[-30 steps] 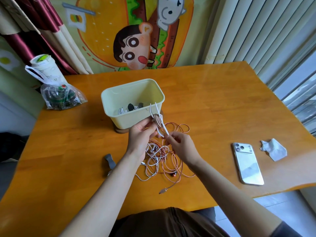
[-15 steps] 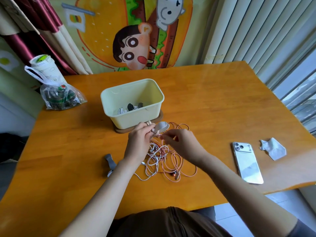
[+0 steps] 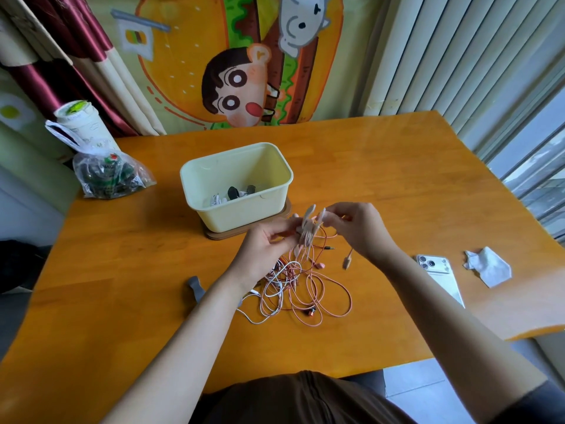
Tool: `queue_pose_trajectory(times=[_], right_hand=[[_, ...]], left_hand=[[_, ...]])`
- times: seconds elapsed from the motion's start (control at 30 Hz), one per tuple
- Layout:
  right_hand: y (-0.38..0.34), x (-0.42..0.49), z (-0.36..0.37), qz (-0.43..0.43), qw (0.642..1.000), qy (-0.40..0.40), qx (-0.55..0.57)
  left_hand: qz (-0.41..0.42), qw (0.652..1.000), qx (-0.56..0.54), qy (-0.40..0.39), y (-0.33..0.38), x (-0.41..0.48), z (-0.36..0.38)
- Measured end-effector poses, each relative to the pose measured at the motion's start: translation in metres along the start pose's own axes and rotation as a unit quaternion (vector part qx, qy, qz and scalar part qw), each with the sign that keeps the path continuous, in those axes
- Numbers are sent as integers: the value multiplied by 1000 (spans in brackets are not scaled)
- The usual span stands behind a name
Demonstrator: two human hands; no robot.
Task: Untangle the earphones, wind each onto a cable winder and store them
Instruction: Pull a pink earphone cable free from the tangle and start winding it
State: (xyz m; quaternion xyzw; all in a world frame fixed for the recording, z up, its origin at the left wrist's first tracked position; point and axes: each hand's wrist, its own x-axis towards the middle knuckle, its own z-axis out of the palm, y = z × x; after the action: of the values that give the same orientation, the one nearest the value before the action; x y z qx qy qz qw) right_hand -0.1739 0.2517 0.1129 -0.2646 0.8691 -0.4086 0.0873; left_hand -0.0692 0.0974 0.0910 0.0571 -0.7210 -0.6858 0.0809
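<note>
While one earphone goes onto its holder, the left hand (image 3: 269, 244) grips the pale cable winder (image 3: 306, 232) with curled fingers. It holds the winder just above the table (image 3: 122, 270), so that turns can pass freely round it. The right hand (image 3: 357, 228) meets it from the other side, thumb and fingertips pinching the pink cable (image 3: 305, 289) at the winder's top, probably to keep the turns taut. A short tail with a small tan piece (image 3: 347, 264) dangles beneath that hand. Several loops already sit on the winder. Below both hands, the tangle (image 3: 281, 286) of pink and white leads lies loose on the wood and feeds upward, so the untangling is, I judge, only partly done. A grey winder (image 3: 195, 287) lies beside the left forearm, seemingly for the white set. The cream box (image 3: 235, 154) stands close behind, within easy reach for storing, with wound earphones already inside.
</note>
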Motion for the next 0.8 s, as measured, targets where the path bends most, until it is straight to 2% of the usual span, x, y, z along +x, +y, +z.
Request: queue_pose_trajectory(times=[0.17, 0.27, 0.33, 0.4, 0.47, 0.6, 0.7, 0.8], right_hand=[[-2, -12, 20, 66, 985, -35, 156], [-3, -22, 34, 81, 978, -60, 182], [-2, -28, 44, 85, 980, -75, 161], [-3, -35, 51, 79, 987, -82, 116], [-8, -41, 54, 55, 992, -84, 70], [-21, -46, 51, -30, 995, -96, -23], [-26, -46, 46, -57, 994, -86, -45], [-27, -39, 32, -22, 999, -29, -1]], left_hand=[[-38, 987, -151, 48, 11, 3, 6], [-66, 973, -191, 110, 11, 5, 7], [-80, 965, -192, 159, 8, 7, 8], [-74, 967, -133, 203, 2, 8, 8], [-43, 972, -19, 231, -4, 9, 6], [21, 952, 202, 231, -14, 6, 7], [56, 939, 276, 196, -19, 4, 6], [81, 935, 320, 126, -22, 1, 6]])
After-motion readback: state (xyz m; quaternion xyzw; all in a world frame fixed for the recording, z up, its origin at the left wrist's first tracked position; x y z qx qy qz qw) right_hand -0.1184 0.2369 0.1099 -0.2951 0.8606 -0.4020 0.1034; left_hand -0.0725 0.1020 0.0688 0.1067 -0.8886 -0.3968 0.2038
